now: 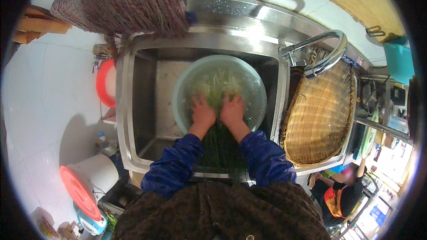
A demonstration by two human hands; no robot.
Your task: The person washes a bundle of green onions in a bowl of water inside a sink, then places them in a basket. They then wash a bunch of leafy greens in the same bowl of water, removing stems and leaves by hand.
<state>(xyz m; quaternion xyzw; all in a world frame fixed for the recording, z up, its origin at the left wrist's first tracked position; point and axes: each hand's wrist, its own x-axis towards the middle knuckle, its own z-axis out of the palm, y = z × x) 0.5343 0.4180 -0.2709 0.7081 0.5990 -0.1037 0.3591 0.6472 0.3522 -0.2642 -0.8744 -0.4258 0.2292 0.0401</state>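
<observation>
In front of me a pale round basin (178,88) full of cloudy water stands inside a stainless steel sink (166,106). Long, thin greens like scallions (218,81) lie in it, pale ends away from me. Their green leaves trail between my forearms over the basin's near rim towards my body. My left hand (203,113) and my right hand (233,111) are side by side in the water on the stalks, pale ends showing just beyond each. The fingertips are blurred by the water. Both forearms wear blue sleeves.
A curved chrome tap (342,46) arches over a flat wicker basket (320,116) at the right. A stringy mop head (123,6) lies at the sink's back left corner. Leftward are a red basin (106,83) and a bucket (100,173). Another person (343,196) is lower right.
</observation>
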